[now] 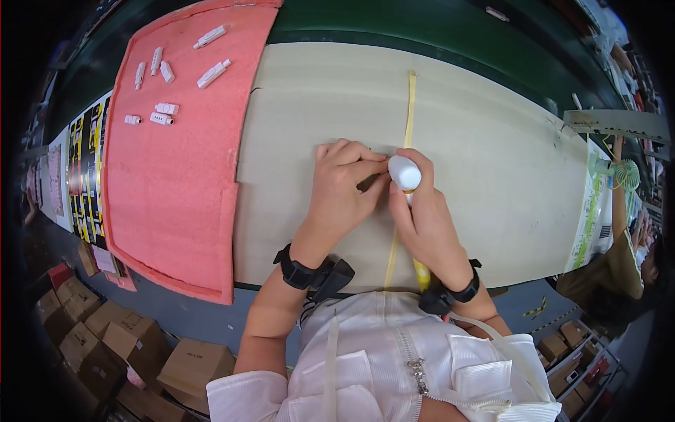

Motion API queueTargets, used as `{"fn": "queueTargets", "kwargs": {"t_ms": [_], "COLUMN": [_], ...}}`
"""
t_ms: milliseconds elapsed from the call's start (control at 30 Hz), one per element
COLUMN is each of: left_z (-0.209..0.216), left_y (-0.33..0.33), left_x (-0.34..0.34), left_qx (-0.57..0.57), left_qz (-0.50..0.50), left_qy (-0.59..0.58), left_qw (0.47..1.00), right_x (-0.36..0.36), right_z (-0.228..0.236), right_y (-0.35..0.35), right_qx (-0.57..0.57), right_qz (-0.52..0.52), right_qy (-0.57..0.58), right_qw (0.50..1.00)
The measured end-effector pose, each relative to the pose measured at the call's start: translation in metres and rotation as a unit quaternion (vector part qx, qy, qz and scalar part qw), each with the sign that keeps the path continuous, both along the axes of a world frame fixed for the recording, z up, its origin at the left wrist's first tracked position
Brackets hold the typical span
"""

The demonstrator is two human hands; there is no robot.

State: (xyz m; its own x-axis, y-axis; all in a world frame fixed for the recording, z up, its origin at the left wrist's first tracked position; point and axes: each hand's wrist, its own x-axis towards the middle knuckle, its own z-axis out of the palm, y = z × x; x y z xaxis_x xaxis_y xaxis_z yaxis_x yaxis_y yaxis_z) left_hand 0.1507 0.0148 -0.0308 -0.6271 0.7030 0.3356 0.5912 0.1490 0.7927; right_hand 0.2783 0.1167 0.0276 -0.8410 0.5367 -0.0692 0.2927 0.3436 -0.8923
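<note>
My right hand [429, 218] is closed around a white, smooth, rounded object [405, 174], above the beige work mat [316, 91]. A small orange-yellow band shows just under its rounded end, and the rest is hidden by my fingers. My left hand [344, 179] is bent in a pinch right beside that object, fingertips against or very near its left side. Whatever those fingertips hold is too small or too hidden to name. On the pink foam sheet [176, 190] to the left lie several small white plastic pieces [214, 73] with narrower ends.
Yellow tape [410, 105] runs down the mat. A yellow item [422, 274] pokes out below my right wrist. At right are a grey metal bar [619, 125], a green fan [624, 174] and another person's arm [619, 190]. Cardboard boxes [195, 373] stand on the floor at lower left.
</note>
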Motion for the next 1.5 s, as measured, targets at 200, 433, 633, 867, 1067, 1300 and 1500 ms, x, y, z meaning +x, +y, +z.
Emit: {"fn": "queueTargets", "kwargs": {"t_ms": [200, 433, 633, 867, 1067, 1300, 1500], "left_z": [0.005, 0.018, 0.019, 0.015, 0.019, 0.019, 0.012], "left_y": [0.001, 0.005, 0.003, -0.001, 0.000, -0.029, -0.059], "left_x": [0.001, 0.008, 0.011, 0.010, 0.006, -0.047, -0.087], "left_qx": [0.023, 0.105, 0.152, 0.122, 0.093, 0.141, 0.340], "left_qz": [0.003, -0.040, -0.058, -0.077, -0.081, 0.148, 0.248], "left_qy": [-0.009, -0.270, -0.459, -0.403, -0.461, -0.418, -0.450], "left_qw": [1.000, 0.956, 0.873, 0.904, 0.879, 0.885, 0.788], "right_x": [-0.003, -0.005, -0.005, -0.006, -0.006, -0.006, -0.006], "right_z": [-0.002, 0.000, 0.000, -0.001, -0.004, -0.008, -0.008], "right_y": [0.018, 0.022, 0.018, 0.017, 0.019, 0.022, 0.022], "right_qx": [-0.087, -0.187, -0.204, -0.176, -0.204, -0.235, -0.227], "right_qz": [-0.102, -0.130, -0.125, -0.112, -0.119, -0.109, -0.097], "right_qy": [-0.047, 0.051, 0.075, 0.059, 0.044, 0.046, 0.027], "right_qw": [0.990, 0.972, 0.968, 0.976, 0.971, 0.965, 0.969]}}
